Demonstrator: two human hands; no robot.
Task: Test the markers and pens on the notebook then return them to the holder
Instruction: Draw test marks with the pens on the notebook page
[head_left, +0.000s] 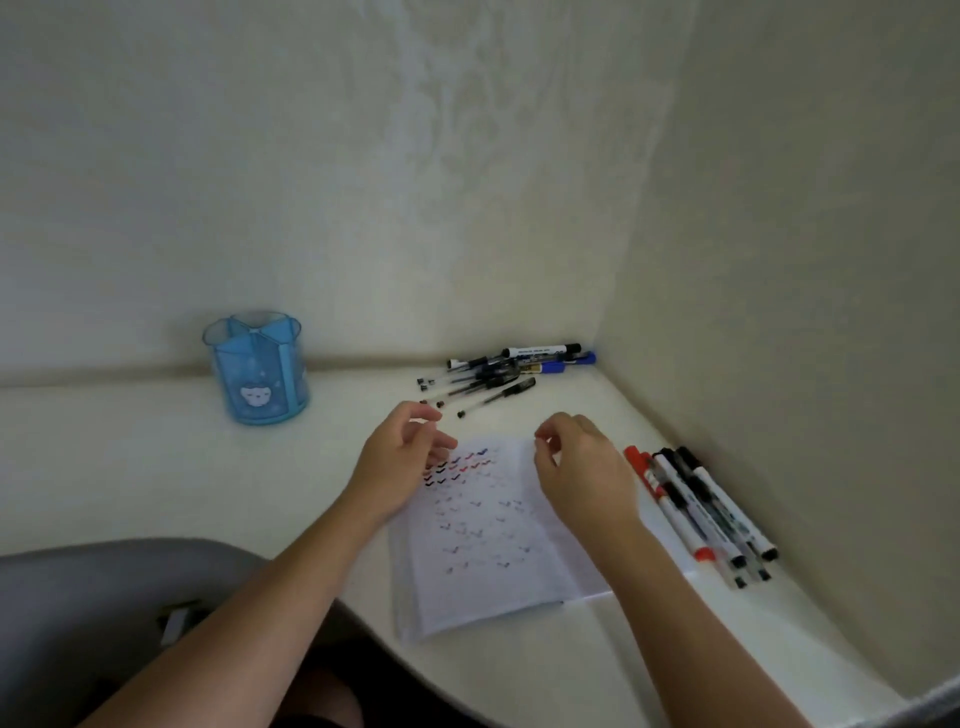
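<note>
Notebook (493, 545) lies open mid-bench, its page dotted with red, blue and black ticks, densest at the top left. Just beyond its far edge sits a loose heap of black pens (483, 382), with a couple of capped markers (545, 356) behind them against the wall. A second row of markers (701, 514), red and black caps, lies right beside the notebook's right edge. The blue holder (260, 369) stands well apart to the left on the bench (130, 467), and nothing can be seen sticking out of it.

Both hands hover over the top of the page. The left hand (402, 457) has its fingers (441, 441) loosely curled and empty, tips close to the nearest pen ends. The right hand (582, 467) is likewise loosely curled, and nothing shows in it.

It looks like a pick-up is due. Best take one pen from the near edge of the heap, pinch it mid-barrel so the neighbours don't roll, uncap it, and make a short tick on bare paper lower down.
</note>
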